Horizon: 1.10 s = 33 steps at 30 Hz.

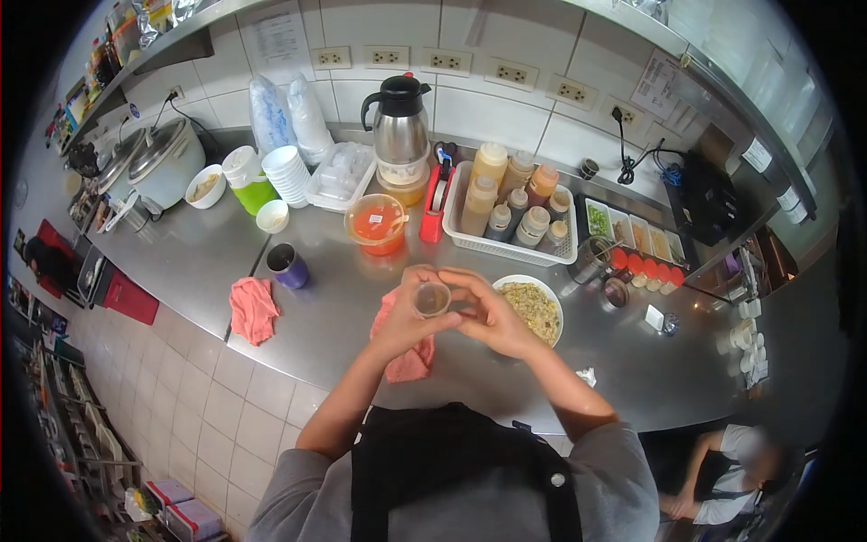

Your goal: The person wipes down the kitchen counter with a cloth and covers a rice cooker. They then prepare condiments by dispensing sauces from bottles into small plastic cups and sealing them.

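Above the steel counter, my left hand [408,316] is wrapped round a small clear plastic cup [432,301] with something brownish in it. My right hand [490,316] meets it from the other side, its curved fingers and thumb at the cup's rim. Whether a lid sits on the cup is too small to tell. Just right of my right hand stands a white bowl of fried rice [531,309]. A pink cloth [411,361] lies beneath my left hand and wrist, partly hidden by them.
Behind the hands are a tub of orange-red sauce [377,226], a red tape dispenser [437,203] and a basket of squeeze bottles [506,246]. To the left are a purple cup [287,266] and another pink cloth [254,310]. A co-worker [722,479] is at the lower right.
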Motion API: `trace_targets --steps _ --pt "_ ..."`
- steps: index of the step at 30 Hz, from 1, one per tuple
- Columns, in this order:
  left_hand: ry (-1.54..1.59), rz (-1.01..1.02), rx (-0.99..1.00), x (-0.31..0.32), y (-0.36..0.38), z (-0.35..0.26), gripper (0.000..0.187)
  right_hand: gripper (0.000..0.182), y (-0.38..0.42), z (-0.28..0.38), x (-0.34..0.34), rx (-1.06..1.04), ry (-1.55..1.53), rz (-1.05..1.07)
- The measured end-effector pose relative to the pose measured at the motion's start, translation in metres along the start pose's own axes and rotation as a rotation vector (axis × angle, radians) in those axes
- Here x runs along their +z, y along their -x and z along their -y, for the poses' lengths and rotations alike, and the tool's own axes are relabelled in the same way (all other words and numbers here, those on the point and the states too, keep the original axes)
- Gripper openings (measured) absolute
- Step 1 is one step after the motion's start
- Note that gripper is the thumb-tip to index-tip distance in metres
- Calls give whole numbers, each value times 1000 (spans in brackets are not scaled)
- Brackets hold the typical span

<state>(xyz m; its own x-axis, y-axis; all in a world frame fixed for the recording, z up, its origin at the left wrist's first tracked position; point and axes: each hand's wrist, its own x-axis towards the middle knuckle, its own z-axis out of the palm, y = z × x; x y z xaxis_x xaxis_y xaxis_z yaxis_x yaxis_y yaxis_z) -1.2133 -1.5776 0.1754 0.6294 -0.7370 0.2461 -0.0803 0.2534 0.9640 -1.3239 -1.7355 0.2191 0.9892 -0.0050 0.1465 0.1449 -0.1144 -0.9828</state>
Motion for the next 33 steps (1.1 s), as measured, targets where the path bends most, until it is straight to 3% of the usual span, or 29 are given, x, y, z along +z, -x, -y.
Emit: trace_targets --steps 2,5,11,13,14,16,19,24,33 --pt "-66 24 58 -1 0 2 65 61 -1 -11 5 -98 -266 34" --pt "-87 50 84 -5 -1 3 76 66 2 -16 7 -90 -248 44" --pt "-495 25 250 -6 -5 -18 89 62 9 -29 14 -36 -456 -45" --pt "-772 -52 424 2 -2 -40 71 61 10 -32 15 -48 -496 -104" --pt "-770 -43 424 3 -2 -39 71 59 11 -33 15 -58 -535 -155" --pt "-802 -7 430 4 -2 -37 40 61 14 -35 13 -70 -545 -177" --pt "-718 -66 524 14 -3 -37 26 64 16 -28 13 -80 -609 -180" --pt "-746 -34 552 28 -5 -47 22 69 18 -31 15 -130 -518 -156" --pt "-968 -3 682 32 -8 -50 25 64 19 -22 17 -81 -259 -321"
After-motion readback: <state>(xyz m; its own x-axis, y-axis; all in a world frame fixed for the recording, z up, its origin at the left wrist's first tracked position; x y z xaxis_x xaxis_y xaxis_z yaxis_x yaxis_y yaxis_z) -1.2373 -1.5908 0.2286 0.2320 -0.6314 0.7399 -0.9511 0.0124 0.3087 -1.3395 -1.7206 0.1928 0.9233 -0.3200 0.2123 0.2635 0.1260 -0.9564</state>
